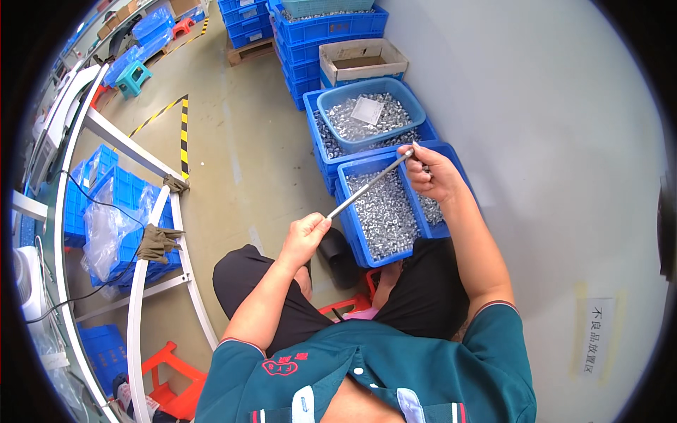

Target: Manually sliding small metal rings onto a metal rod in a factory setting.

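Observation:
A thin grey metal rod [370, 185] slants up to the right between my two hands. My left hand [303, 240] is closed round its lower end, above my knees. At the upper end my right hand [438, 175] pinches the rod with thumb and forefinger, its other fingers curled; small shiny bits show among them, too small to name. Below the rod stands a blue divided tray [361, 248] of small silver metal parts [384, 215]. Just beyond it, a light-blue basket [367, 145] holds more such parts, with a white card [367, 111] on top.
Blue crates [300, 53] and an open cardboard box [363, 63] stand farther back. A pale wall [536, 141] runs along my right. A white metal frame [199, 303] and a red stool [171, 398] are at my left. Between my knees is a black cylindrical container [340, 259].

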The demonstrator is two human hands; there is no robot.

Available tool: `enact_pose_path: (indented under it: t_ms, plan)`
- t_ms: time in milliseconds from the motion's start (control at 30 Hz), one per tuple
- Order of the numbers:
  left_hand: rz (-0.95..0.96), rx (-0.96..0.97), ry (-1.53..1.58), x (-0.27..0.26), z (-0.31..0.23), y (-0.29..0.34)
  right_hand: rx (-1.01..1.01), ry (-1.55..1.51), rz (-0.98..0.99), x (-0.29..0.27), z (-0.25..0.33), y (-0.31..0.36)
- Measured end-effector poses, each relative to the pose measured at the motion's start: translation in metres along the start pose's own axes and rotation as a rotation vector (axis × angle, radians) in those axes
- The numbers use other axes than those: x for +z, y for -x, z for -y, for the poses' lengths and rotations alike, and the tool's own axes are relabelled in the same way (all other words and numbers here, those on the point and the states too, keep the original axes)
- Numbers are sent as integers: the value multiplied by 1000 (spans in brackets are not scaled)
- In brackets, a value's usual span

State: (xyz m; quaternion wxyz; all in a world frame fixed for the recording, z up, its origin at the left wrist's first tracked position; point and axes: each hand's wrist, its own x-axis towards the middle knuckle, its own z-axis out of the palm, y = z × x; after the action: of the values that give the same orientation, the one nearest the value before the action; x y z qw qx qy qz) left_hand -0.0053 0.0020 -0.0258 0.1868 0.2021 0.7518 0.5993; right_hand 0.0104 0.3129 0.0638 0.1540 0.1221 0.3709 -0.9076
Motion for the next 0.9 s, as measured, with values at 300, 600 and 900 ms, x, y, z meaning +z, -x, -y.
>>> enact_pose_path:
  t_ms: [300,600,900]
  plan:
    - [-6,-59,200,2,-1,-6,130,422,-179,21,-6,5]
    - [-13,-42,71,0,-6,-2,-78,118,-169,-3,3,0]
    - [22,-56,35,-3,-4,1,-114,-126,-60,-8,2,-2]
